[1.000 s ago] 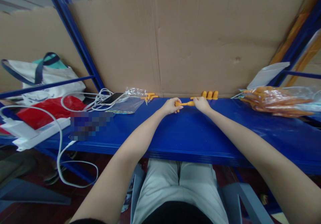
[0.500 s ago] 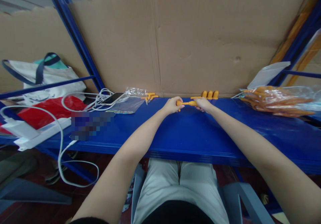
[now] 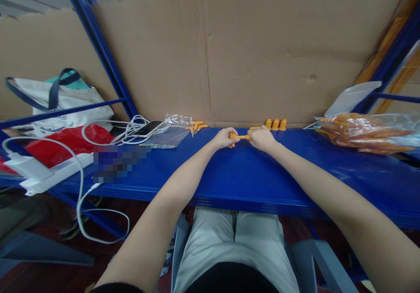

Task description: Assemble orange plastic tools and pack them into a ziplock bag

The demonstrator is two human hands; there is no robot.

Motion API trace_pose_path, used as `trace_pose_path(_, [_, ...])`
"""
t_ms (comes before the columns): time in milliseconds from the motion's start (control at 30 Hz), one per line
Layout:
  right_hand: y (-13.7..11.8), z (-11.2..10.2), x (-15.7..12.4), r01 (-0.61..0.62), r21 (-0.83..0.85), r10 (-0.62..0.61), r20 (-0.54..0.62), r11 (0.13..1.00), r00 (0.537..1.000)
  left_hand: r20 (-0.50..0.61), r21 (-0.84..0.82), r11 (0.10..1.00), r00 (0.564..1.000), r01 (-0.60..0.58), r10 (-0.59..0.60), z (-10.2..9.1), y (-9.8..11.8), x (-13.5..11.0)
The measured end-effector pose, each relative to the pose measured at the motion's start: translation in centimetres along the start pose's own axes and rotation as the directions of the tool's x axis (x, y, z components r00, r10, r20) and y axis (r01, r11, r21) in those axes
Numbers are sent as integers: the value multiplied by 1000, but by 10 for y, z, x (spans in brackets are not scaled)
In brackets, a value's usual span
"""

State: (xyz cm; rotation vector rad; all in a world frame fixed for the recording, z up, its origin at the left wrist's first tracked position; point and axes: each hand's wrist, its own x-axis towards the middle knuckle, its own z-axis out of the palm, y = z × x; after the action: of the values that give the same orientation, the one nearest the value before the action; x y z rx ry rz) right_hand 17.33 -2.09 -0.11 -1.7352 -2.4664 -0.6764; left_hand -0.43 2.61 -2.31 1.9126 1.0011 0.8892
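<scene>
My left hand (image 3: 224, 138) and my right hand (image 3: 261, 138) are both closed on one small orange plastic part (image 3: 242, 137), each gripping one end, just above the blue shelf top (image 3: 249, 175) near its back edge. Only the short middle of the part shows between my fingers. Three orange caps (image 3: 275, 123) stand against the cardboard just behind my right hand. A few more orange parts (image 3: 196, 127) lie to the left of my left hand.
A clear bag of orange parts (image 3: 361, 132) lies at the right. At the left are a phone (image 3: 147, 128), white cables (image 3: 108, 135), a clear packet (image 3: 166, 136), a white power strip (image 3: 42, 170), a red bag (image 3: 62, 142) and a tote bag (image 3: 59, 100). Cardboard (image 3: 262, 52) backs the shelf.
My right hand has slid left along the orange part, closer to my left hand, so less of the part shows between them.
</scene>
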Motion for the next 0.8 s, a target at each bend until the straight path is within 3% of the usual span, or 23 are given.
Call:
trace_pose_path(200, [-1,-2,0,-77,-24,78,59,997,995,10,-10,999,999,-37,37,5,3,0])
trace_pose_path(467, [7,-1,3,-93,2,93,68,996,993,-1,-18,994,994,-107,107,4,6,2])
trace_pose_path(800, [9,4,2,-110,98,96,140,989,986,6,256,943,976,-214,220,6,6,1])
